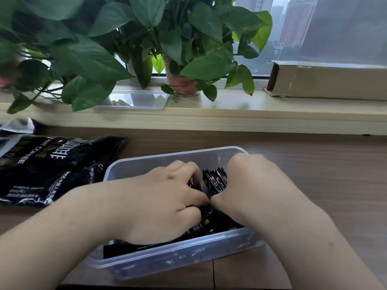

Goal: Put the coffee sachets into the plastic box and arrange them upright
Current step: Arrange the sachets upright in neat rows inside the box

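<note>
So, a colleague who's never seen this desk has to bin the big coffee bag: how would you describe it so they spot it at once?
Find the wooden desk below the windowsill of potted plants. Left of the clear plastic box, where the left hand and right hand grip coffee sachets, a bag lies flat. It is far bigger than any sachet, glossy black, lettered COFFEE.

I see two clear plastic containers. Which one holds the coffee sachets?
The plastic box on the table: black coffee sachets show between the left hand and right hand. The shallow tray on the windowsill shows none.

Wooden table point(314, 176): plastic box point(167, 255), coffee bag point(52, 168).
</note>
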A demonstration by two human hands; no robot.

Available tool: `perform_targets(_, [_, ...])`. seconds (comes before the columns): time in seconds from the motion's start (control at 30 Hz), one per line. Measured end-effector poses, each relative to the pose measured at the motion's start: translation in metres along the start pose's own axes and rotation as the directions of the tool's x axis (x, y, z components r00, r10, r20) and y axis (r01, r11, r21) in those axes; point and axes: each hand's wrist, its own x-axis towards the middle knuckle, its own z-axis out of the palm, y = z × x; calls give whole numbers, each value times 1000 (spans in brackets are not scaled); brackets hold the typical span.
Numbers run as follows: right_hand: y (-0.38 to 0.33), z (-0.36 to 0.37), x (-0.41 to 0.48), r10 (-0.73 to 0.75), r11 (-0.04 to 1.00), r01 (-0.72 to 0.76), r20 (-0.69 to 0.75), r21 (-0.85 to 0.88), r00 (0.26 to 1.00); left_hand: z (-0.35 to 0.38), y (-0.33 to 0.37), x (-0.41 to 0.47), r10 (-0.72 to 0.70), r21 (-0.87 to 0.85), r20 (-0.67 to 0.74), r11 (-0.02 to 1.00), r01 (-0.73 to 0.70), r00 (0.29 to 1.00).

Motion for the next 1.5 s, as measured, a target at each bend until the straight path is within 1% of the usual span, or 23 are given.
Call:
perform_targets(0.07, [-3, 1, 7, 11, 1000, -11, 5, -26, 1000, -2, 1, -2, -9, -36, 18, 999, 10, 1000])
perform_targets(0.23, [-12, 4, 23, 24, 998, -20, 70, -51, 997, 1, 0, 0, -70, -31, 19, 997, 71, 997])
perform_targets(0.37, [-13, 2, 25, 3, 997, 4, 90, -73, 996, 2, -5, 1, -56, -57, -35, 997, 54, 998])
perform_targets(0.43, [-14, 2, 24, 3, 996, 5, 98, -89, 995, 2, -7, -3, -20, -118, -137, 993, 4, 990])
perform_targets(0.5, [-15, 1, 24, 10, 994, 1, 103, -108, 995, -2, -12, -10, -13, -200, -310, 979, -52, 951])
perform_targets(0.53, [-15, 0, 24, 13, 993, 0, 107, -118, 994, -5, -14, -16, -34, -223, -378, 973, -55, 925])
perform_targets(0.6, [-15, -1, 23, 18, 991, -1, 130, -132, 991, -11, -21, -26, -90, -245, -450, 969, -26, 889])
perform_targets(0.63, [-15, -3, 22, 24, 991, -4, 147, -137, 989, -12, -26, -30, -109, -238, -456, 971, -3, 883])
perform_targets(0.7, [-14, -5, 20, 31, 988, -4, 175, -152, 984, -13, -33, -32, -135, -183, -416, 981, 63, 899])
perform_targets(0.77, [-14, -7, 18, 34, 985, -1, 189, -173, 981, -8, -37, -28, -136, -145, -356, 985, 89, 925])
perform_targets(0.87, [-14, -7, 16, 36, 984, -1, 190, -178, 981, 1, -36, -24, -69, -88, -290, 995, 45, 954])
perform_targets(0.97, [-14, -7, 18, 23, 991, -8, 107, -133, 994, 4, -34, -25, -6, -104, -241, 994, -19, 971])
perform_targets(1.07, [-14, -1, 23, 7, 997, -7, 4, -75, 1000, 7, -34, -24, 59, -129, -216, 988, -89, 974])
perform_targets(1.2, [-13, 9, 29, 7, 998, -6, 23, -63, 1000, 13, -38, -21, 71, -160, -231, 981, -110, 970])
perform_targets(1.33, [-11, 9, 28, 8, 998, -6, 24, -64, 1000, 13, -39, -20, 78, -152, -223, 982, -114, 972])
perform_targets(1.5, [-8, 6, 27, 4, 999, -2, 58, -37, 998, 10, -39, -18, 94, -138, -205, 983, -124, 974])
